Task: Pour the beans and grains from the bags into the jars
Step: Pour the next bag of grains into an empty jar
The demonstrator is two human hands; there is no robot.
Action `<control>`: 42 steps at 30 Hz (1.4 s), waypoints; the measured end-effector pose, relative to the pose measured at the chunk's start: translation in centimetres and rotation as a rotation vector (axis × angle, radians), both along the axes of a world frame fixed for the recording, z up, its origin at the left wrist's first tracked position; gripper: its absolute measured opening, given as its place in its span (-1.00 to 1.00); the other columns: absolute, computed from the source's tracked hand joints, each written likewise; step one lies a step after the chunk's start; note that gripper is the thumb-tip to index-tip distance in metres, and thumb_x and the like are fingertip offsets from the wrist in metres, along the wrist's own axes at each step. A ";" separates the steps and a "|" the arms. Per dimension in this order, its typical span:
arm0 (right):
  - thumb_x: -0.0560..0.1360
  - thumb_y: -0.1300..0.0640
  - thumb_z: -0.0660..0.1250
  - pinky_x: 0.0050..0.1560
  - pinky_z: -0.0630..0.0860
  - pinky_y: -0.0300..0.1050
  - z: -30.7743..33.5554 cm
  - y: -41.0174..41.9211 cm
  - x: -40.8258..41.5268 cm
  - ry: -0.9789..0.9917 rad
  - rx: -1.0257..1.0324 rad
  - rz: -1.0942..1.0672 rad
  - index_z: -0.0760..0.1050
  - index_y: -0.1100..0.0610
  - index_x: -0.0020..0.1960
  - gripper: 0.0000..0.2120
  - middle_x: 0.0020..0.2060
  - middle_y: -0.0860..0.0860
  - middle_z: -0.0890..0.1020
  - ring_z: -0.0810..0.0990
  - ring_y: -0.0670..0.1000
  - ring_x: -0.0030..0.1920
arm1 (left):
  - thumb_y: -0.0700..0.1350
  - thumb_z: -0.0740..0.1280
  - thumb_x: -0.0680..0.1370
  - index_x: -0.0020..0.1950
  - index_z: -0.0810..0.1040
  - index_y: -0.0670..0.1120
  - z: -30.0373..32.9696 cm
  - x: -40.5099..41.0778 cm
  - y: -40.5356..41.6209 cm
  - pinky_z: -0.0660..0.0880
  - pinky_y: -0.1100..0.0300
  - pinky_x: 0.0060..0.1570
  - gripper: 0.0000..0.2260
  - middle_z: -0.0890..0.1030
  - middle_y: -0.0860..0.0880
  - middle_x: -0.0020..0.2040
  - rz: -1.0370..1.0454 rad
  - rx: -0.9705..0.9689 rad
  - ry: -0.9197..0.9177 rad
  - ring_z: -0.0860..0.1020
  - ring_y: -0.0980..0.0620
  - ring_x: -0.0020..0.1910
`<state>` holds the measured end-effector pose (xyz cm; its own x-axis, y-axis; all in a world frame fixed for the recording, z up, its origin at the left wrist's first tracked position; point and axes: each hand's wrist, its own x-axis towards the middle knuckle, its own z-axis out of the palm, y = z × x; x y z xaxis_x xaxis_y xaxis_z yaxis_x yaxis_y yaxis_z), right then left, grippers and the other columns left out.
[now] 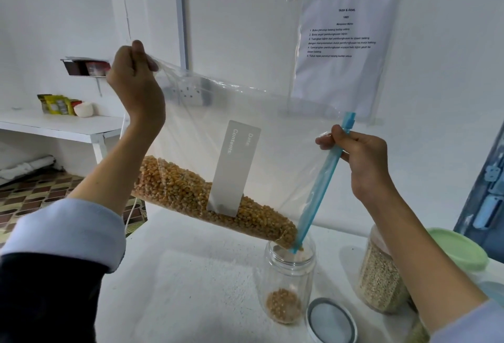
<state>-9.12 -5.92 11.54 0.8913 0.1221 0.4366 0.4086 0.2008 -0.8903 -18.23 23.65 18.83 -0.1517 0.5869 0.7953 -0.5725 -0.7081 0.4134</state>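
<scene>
A clear zip bag (245, 113) with a blue zip strip (316, 187) and a grey label hangs tilted over the table, its lower part full of yellow corn kernels (191, 192). My left hand (133, 81) pinches the bag's raised bottom corner at upper left. My right hand (360, 157) grips the blue zip strip near the mouth. The bag's low corner rests inside the mouth of an open clear jar (289, 269), which holds a small heap of kernels (283, 306) at its bottom.
A round jar lid (331, 321) lies beside the open jar on the white table (196, 282). A second jar (381, 280) filled with pale grains stands to the right, with a pale green lid (461, 250) behind it. A paper sheet (341, 51) hangs on the wall.
</scene>
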 end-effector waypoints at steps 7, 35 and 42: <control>0.53 0.11 0.34 0.31 0.43 0.07 0.3 0.7 -0.1 -0.036 -0.020 0.009 0.63 0.10 -0.27 -0.78 -0.32 -0.05 0.70 0.65 0.04 -0.09 | -0.13 0.14 0.59 -0.39 0.29 0.05 -0.1 -0.3 0.5 0.33 0.30 -0.33 -0.67 0.40 0.09 -0.46 0.001 -0.028 0.000 0.36 0.25 -0.47; 0.52 0.09 0.35 0.33 0.40 0.08 1.9 1.3 -0.6 -0.022 -0.053 0.008 0.63 0.04 -0.32 -0.75 -0.21 -0.01 0.70 0.61 0.03 0.02 | -0.16 0.13 0.60 -0.38 0.31 0.00 0.7 -1.1 1.1 0.31 0.38 -0.34 -0.66 0.40 0.08 -0.45 -0.006 -0.023 -0.008 0.37 0.27 -0.48; 0.52 0.08 0.34 0.33 0.41 0.06 1.8 1.6 -1.1 -0.007 -0.088 0.021 0.64 0.06 -0.27 -0.78 -0.18 -0.02 0.68 0.57 -0.04 -0.03 | -0.15 0.13 0.61 -0.38 0.31 -0.01 0.7 -1.2 1.4 0.30 0.39 -0.34 -0.66 0.39 0.08 -0.46 0.007 -0.009 -0.013 0.37 0.27 -0.49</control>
<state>-10.24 -4.37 13.36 0.8850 0.1789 0.4299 0.4117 0.1307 -0.9019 -19.45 25.07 19.57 -0.1662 0.5927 0.7881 -0.5727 -0.7086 0.4121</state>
